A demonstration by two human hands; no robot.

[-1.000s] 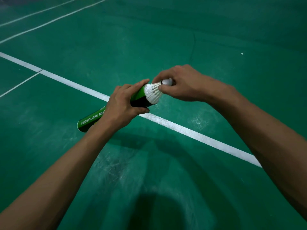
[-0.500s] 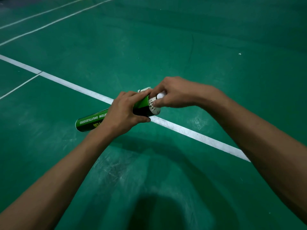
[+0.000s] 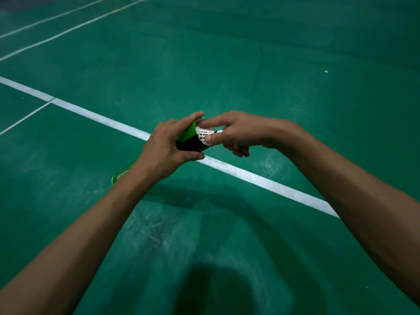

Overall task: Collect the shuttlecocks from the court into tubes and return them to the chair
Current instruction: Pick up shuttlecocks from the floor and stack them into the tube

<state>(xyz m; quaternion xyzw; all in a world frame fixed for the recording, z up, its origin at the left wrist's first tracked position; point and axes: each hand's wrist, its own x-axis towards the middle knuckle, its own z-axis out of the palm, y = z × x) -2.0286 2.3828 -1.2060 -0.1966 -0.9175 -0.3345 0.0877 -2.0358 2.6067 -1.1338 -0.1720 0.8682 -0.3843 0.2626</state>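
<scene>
Left hand wraps around the open end of a green and black tube, fingers over the top, thumb underneath, firm grip. Tube is held in the air, tilted, mouth pointing right and slightly up; its far end pokes out below the left wrist, white lettering on it, too blurred to read.

Right hand pinches a white shuttlecock at the tube mouth, index finger on top, thumb on the near side against the feathers. Feather skirt sits mostly inside the mouth, the cork end points right toward the right palm and is partly hidden by the fingers. Remaining right fingers curl loosely under.

Both hands meet over a thick white court line that runs diagonally from upper left to lower right across the green floor. A thinner line branches off at the left. Two more white lines cross the top left corner. Small white speck lies on the floor far right, well apart from the hands, too small to identify. Scuff marks show on the floor near the forearms. Dark shadow falls at the bottom centre.
</scene>
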